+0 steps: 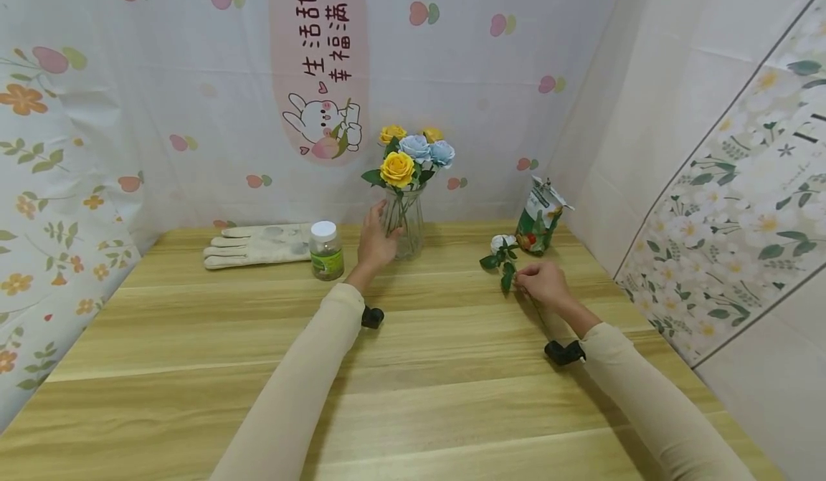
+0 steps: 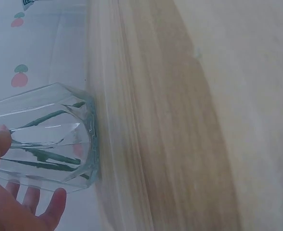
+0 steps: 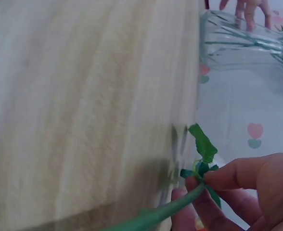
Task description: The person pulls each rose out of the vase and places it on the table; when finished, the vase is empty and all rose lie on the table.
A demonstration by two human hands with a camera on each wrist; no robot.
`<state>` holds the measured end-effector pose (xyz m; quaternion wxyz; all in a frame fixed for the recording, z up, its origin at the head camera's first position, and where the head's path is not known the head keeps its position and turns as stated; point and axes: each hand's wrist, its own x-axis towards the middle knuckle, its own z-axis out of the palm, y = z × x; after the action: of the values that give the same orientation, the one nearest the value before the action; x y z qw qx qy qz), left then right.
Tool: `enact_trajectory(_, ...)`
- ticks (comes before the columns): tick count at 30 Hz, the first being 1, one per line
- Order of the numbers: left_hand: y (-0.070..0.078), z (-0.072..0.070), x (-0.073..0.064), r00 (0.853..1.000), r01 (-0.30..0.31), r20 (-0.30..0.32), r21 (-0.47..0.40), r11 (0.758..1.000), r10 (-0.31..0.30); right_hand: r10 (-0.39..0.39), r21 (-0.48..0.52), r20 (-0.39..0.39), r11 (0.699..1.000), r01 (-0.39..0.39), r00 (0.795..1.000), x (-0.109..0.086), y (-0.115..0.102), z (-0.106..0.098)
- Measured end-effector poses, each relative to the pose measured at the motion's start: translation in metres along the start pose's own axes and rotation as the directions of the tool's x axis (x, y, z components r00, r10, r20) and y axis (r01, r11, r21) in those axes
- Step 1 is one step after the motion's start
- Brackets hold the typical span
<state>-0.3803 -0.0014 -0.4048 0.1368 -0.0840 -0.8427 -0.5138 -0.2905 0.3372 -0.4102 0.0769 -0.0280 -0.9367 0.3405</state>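
A clear glass vase [image 1: 411, 231] stands upright near the back of the table, holding yellow roses [image 1: 396, 170] and light blue roses [image 1: 416, 148]. My left hand [image 1: 377, 241] grips the vase from its left side; in the left wrist view the thumb lies on one face and the fingers reach round behind the glass. Green stems [image 2: 52, 156] show through its wall. To the right, my right hand [image 1: 545, 284] pinches the stem of a white rose [image 1: 502, 243] between thumb and fingers. The rose's green stem [image 3: 153, 215] runs back toward the wrist, low over the table.
A jar with a white lid [image 1: 326, 260] stands left of the vase, beside pale work gloves [image 1: 261, 245] lying flat. Behind the white rose is a green and white pouch [image 1: 539, 217]. Fabric-covered walls [image 1: 484, 94] border the wooden table [image 1: 439, 395] at the back and sides.
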Motion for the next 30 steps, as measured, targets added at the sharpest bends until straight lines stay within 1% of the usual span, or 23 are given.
enact_trajectory(6, -0.003, -0.003, 0.001, 1.0, -0.017, -0.007, -0.015, 1.0, 0.017, -0.014, 0.003, 0.014, 1.0, 0.014, 1.0, -0.001, -0.004, -0.004)
enact_trajectory(11, -0.003, -0.004, 0.0, 1.0, -0.013, -0.004, -0.006, 1.0, 0.013, -0.017, -0.006, 0.017, 1.0, 0.017, 1.0, -0.001, -0.004, -0.005)
enact_trajectory(15, -0.003, -0.004, 0.001, 1.0, -0.018, -0.005, -0.014, 1.0, 0.017, -0.026, -0.057, -0.019, 0.998, 0.025, 0.999, 0.0, -0.002, -0.007)
enact_trajectory(19, -0.003, -0.005, 0.002, 0.999, -0.031, -0.015, -0.015, 0.999, 0.031, -0.051, -0.101, -0.046, 0.994, 0.047, 0.998, 0.001, 0.0, -0.008)
enact_trajectory(24, -0.003, -0.005, 0.003, 0.998, -0.065, -0.018, -0.017, 0.998, 0.064, -0.052, -0.109, -0.023, 0.993, 0.049, 0.998, 0.001, 0.006, -0.011)
enact_trajectory(27, -0.003, -0.004, 0.004, 0.997, -0.079, -0.001, -0.038, 0.996, 0.079, -0.04, -0.102, 0.0, 0.994, 0.04, 0.999, -0.002, 0.008, -0.014)
enact_trajectory(30, -0.004, -0.005, 0.006, 0.997, -0.075, 0.023, -0.051, 0.996, 0.076, -0.031, -0.088, 0.037, 0.996, 0.034, 0.999, -0.006, 0.009, -0.018)
